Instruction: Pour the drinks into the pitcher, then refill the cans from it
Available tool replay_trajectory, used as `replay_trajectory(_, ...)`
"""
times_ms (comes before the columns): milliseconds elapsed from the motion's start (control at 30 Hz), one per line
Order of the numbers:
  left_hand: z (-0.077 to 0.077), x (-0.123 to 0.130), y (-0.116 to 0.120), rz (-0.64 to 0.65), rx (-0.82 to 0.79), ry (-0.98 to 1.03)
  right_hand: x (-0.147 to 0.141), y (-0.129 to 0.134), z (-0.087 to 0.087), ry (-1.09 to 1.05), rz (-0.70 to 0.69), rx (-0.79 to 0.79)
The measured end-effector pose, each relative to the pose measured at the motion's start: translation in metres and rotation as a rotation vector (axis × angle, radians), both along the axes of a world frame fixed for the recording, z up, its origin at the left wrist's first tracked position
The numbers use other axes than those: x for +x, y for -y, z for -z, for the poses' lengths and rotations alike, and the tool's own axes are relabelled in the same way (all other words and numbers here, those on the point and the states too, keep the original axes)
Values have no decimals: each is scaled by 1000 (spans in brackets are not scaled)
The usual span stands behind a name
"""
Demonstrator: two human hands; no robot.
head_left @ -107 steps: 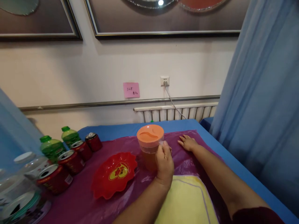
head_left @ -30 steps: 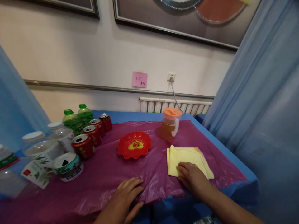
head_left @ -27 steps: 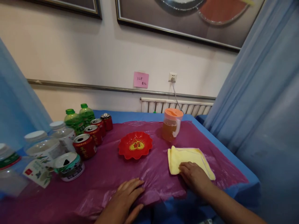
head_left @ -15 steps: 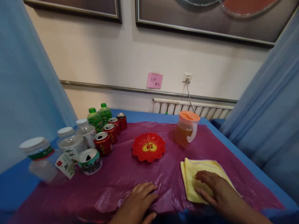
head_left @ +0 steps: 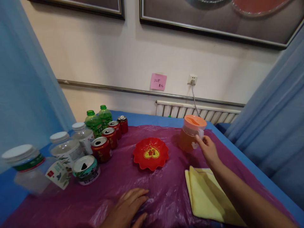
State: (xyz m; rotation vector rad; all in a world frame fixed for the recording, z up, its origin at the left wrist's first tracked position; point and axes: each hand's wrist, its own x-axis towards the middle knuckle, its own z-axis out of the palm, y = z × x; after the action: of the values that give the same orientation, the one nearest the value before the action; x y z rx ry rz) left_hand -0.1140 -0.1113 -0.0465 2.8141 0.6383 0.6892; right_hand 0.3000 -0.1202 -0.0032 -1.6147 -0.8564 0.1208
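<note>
A clear pitcher [head_left: 187, 139] of amber liquid, with an orange lid, stands at the back right of the purple sheet. My right hand [head_left: 207, 148] has its fingers closed round the pitcher's white handle. Flat on the sheet at the front lies my left hand [head_left: 130, 202], fingers stretched, holding nothing. Between the two, farther back, is a red scalloped plate [head_left: 140, 154] with a yellow heart design. A folded yellow cloth [head_left: 206, 196] lies below my right forearm.
On the left stand several red cans [head_left: 101, 152], a green and white can [head_left: 86, 174], two green bottles [head_left: 93, 123] and clear jars with white lids [head_left: 26, 171]. Behind the blue table [head_left: 147, 117] are a radiator [head_left: 175, 109] and a wall; blue curtains hang on both sides.
My right hand has left the yellow cloth, moved up and away from me, and taken hold of the pitcher's handle. My left hand has shifted slightly left in view.
</note>
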Motion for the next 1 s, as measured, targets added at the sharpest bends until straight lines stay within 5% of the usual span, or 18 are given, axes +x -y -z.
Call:
replay_trajectory(100, 5, -6, 4, -70, 17, 55, -21, 3, -1, 47, 122, 107)
replay_trajectory(200, -1, -23, 3, -247, 43, 188, -57, 20, -7, 389, 113, 326)
replay_trajectory(367, -34, -60, -11, -776, -14, 371, -109, 31, -13, 770, -471, 353)
replay_trajectory(467, -47, -72, -23, -967, 31, 399, -122, 14, -1, 797, -641, 372)
replay_trajectory(667, -45, -68, -43, -1012, -20, 391, -117, -7, 29, 635, -637, 421)
replay_trajectory(1000, -48, -51, -67, -1140, -180, 400, -116, -3, 29, 533, -684, 434)
